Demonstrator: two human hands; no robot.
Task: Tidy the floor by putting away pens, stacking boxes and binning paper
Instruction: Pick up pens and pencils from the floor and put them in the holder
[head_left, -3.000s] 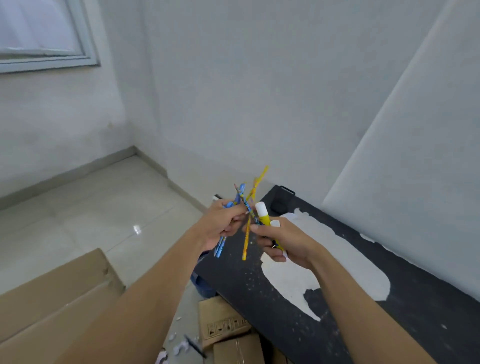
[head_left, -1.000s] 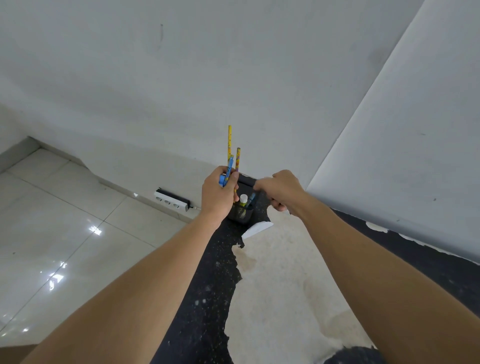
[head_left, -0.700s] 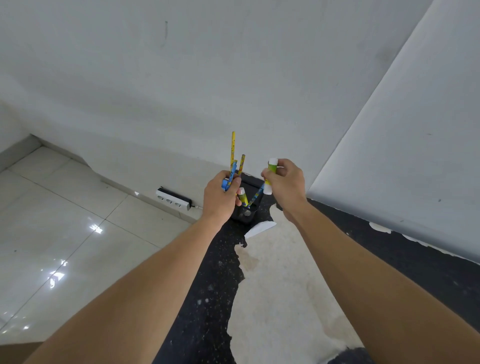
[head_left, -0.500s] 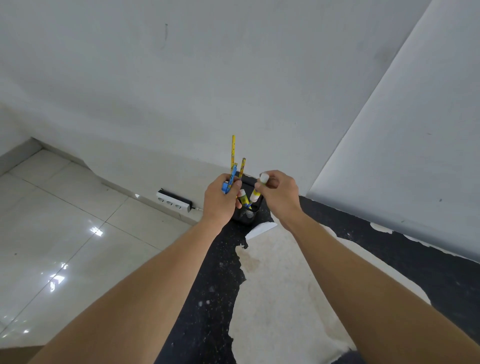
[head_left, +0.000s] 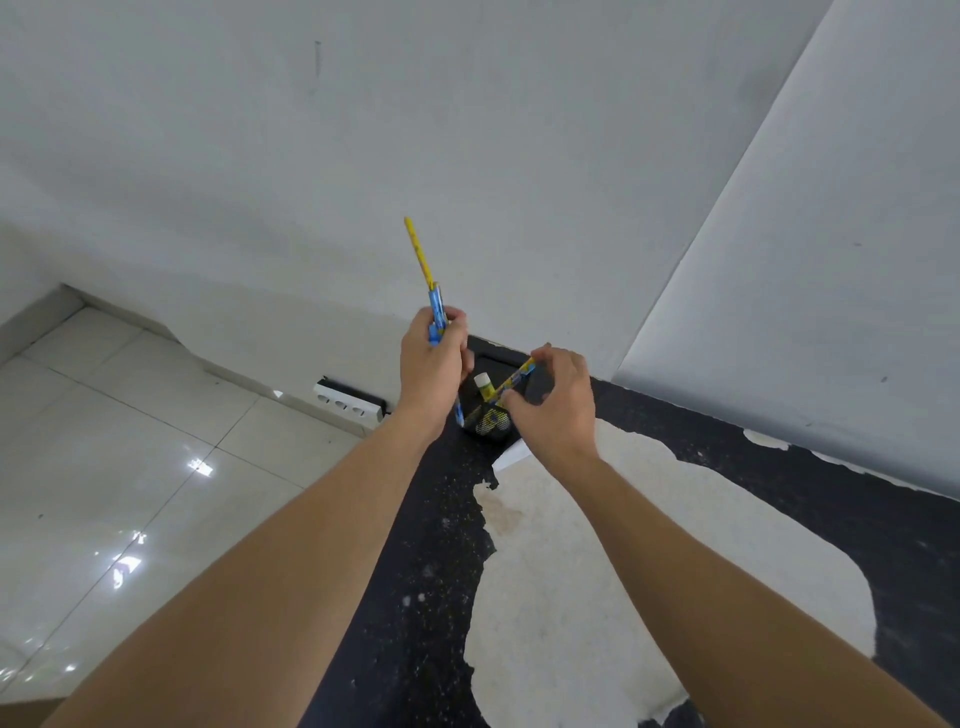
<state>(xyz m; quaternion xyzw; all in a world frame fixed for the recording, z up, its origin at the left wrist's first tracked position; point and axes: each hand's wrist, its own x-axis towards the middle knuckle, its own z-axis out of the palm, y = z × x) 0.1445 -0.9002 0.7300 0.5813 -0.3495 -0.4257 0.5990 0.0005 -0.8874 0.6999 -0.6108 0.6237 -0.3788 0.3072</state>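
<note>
Holding two pens in a closed fist, the left hand (head_left: 431, 358) sits at 11 o'clock of the black mesh pen holder (head_left: 488, 422). Yellow pen (head_left: 418, 253) sticks up past the knuckles, tilted slightly toward 11 o'clock; blue pen (head_left: 436, 317) runs through the same fist, its lower end showing under the hand beside the holder's left wall.

Right hand (head_left: 558, 400) at 3 o'clock of the holder, thumb and index pinched on a yellow-and-blue pen (head_left: 515, 378) that slants from the holder's mouth up toward 2 o'clock. Lower tip appears to be inside the holder, though the fingers hide it.

Glue stick (head_left: 485, 385), white cap, yellow body, stands in the holder, leaning slightly.

Holder rests at the far corner of the black worktop (head_left: 415, 561), close to the wall. Worktop surface peeled, large pale patch (head_left: 597, 571) at 6 o'clock of the holder.

White power strip (head_left: 347, 406) on the tiled floor (head_left: 130, 457), at 9 o'clock of the holder, against the skirting.
</note>
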